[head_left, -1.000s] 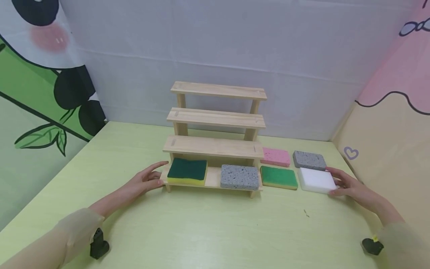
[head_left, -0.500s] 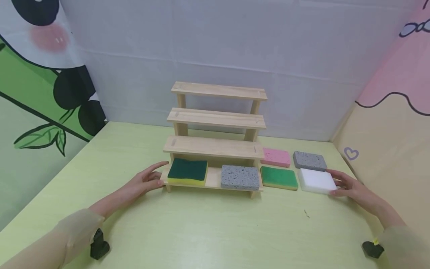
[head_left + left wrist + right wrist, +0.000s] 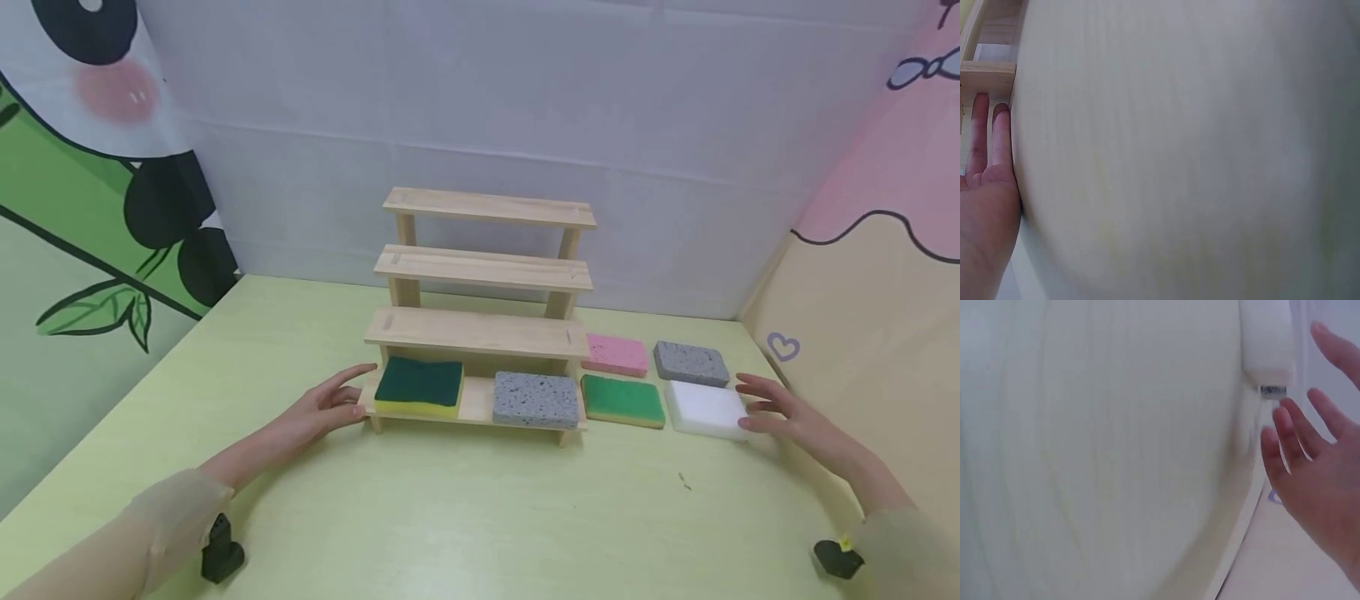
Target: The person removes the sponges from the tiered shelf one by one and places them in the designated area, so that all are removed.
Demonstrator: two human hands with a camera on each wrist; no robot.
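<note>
While the L hand (image 3: 318, 406) sits at the wooden rack's (image 3: 480, 327) 8 o'clock, fingers extended, slightly apart, touching the btm shelf's (image 3: 476, 398) end, the R hand (image 3: 791, 421) has its fingers spread, just off the white sponge (image 3: 703, 408). That lies flat on the worktop (image 3: 487, 500), approx 3–4 o'clock from the rack, w/ green sponge (image 3: 622, 400) at its 9, grey sponge (image 3: 690, 363) at its 11–12.

Can't be pinned down for sure, but some sort of staged tabletop booth is suggested tbh, since the pale table (image 3: 487, 517) is closed in by a creased plain backdrop (image 3: 487, 100) and cartoon-decorated side walls (image 3: 862, 333).
</note>
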